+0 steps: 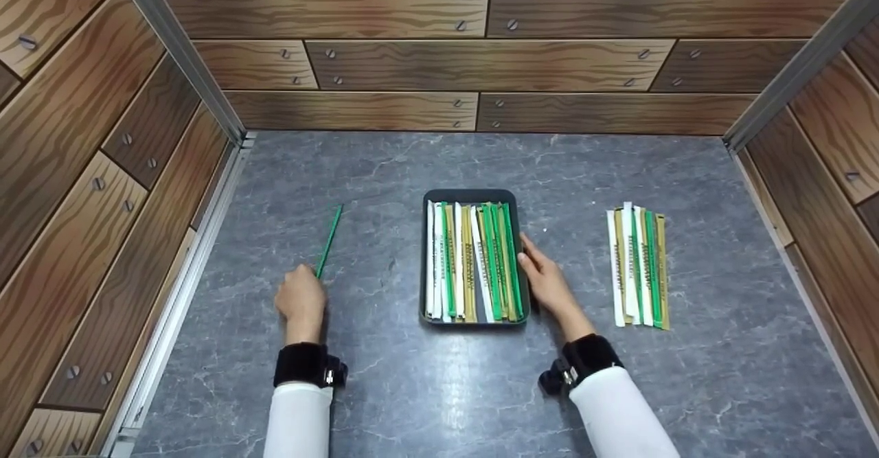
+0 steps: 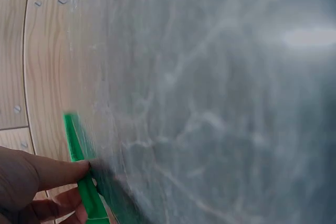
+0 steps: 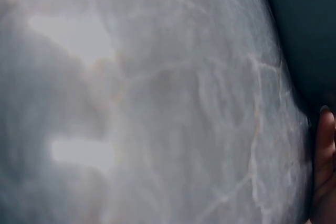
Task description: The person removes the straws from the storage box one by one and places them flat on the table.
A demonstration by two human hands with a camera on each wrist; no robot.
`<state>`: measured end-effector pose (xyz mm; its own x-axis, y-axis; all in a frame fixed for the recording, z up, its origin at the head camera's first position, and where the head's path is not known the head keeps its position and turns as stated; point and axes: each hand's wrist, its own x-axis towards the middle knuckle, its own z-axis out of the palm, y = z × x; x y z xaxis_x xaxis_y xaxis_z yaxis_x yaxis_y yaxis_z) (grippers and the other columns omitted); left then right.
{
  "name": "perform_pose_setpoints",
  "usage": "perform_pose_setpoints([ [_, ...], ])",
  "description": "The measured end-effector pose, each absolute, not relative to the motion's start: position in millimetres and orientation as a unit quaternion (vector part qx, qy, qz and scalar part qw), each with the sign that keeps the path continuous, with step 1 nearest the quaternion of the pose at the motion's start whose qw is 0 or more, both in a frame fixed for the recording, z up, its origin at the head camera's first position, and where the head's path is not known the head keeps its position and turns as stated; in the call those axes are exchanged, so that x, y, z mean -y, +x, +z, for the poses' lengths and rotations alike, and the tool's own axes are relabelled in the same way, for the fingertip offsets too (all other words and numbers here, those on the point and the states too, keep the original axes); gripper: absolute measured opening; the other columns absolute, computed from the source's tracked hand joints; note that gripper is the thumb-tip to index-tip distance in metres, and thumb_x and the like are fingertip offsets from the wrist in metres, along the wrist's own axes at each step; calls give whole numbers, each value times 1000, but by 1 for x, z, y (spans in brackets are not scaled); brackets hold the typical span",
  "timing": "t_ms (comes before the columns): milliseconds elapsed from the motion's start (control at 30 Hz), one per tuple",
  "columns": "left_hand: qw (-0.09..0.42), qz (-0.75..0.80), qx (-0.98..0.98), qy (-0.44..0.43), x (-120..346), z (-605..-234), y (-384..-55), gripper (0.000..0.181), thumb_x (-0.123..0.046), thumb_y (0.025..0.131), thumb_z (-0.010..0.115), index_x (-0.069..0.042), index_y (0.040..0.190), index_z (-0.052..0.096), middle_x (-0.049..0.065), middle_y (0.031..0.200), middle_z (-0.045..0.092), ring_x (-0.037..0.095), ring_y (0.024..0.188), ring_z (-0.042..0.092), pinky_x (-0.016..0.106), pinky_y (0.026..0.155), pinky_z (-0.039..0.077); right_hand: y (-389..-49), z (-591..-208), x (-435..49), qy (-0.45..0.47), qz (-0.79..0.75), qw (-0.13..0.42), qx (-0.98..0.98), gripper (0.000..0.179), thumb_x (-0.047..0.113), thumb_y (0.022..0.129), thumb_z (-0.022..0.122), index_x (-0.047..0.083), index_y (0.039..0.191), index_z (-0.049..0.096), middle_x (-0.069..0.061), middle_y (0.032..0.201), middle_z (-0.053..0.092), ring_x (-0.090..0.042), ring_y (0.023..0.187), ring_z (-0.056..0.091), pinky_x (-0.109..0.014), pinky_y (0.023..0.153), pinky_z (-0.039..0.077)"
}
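Observation:
On the left, my left hand [image 1: 300, 298] pinches a slim green stick packet [image 1: 329, 238] near its lower end. The left wrist view shows the thumb and fingers around that green packet [image 2: 73, 140], its far part slanting away from the hand. A dark rectangular tray [image 1: 470, 196] sits in the middle, filled with a row of white, green and gold stick packets [image 1: 439, 259] lying lengthwise. My right hand [image 1: 546, 283] rests with extended fingers against the tray's right side. In the right wrist view, a fingertip [image 3: 326, 124] touches the dark tray wall [image 3: 310, 35].
A second group of white, green and gold stick packets [image 1: 638, 266] lies on the grey marbled table [image 1: 384, 389], right of my right hand. Wood-patterned panels [image 1: 398, 66] with metal edge strips enclose the table at the back and both sides.

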<state>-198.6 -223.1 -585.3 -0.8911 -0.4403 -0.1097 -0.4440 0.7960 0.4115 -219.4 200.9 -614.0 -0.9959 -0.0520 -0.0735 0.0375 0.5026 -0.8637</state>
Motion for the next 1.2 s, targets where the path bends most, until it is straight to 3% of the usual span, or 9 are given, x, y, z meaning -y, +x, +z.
perform_pose_setpoints([
  [200,2,218,-946,-238,222,-587,-199,13,-4,94,58,5,93,68,27,90,67,47,85,65,61,71,50,-220,-614,-201,-1,-502,47,-864,52,31,105,46,21,154,34,-16,153,35,-38,139,32,-49,114,24],
  [400,-19,208,-953,-220,207,-580,-198,19,-7,91,62,9,97,70,29,99,62,48,99,56,60,77,50,-220,-615,-202,-7,-498,41,-866,52,31,105,46,17,154,34,-17,152,36,-38,138,33,-50,113,25],
  [700,-105,216,-970,-24,127,-573,-191,22,-9,83,75,7,96,69,24,96,64,39,80,63,48,67,55,-219,-617,-202,-7,-491,35,-871,51,31,105,46,19,153,36,-17,151,37,-38,138,35,-49,113,26],
  [967,-69,265,-957,96,48,-568,-178,36,-10,87,72,4,119,65,22,106,64,33,86,65,39,74,56,-218,-617,-200,-10,-494,33,-869,51,30,105,46,18,154,35,-17,151,37,-38,138,35,-49,113,25],
  [1200,-55,217,-968,113,22,-577,-182,29,-8,85,74,4,110,68,18,95,65,31,77,66,38,67,57,-218,-614,-200,-7,-492,35,-870,51,31,105,46,19,153,36,-16,151,37,-39,137,36,-50,113,26],
])
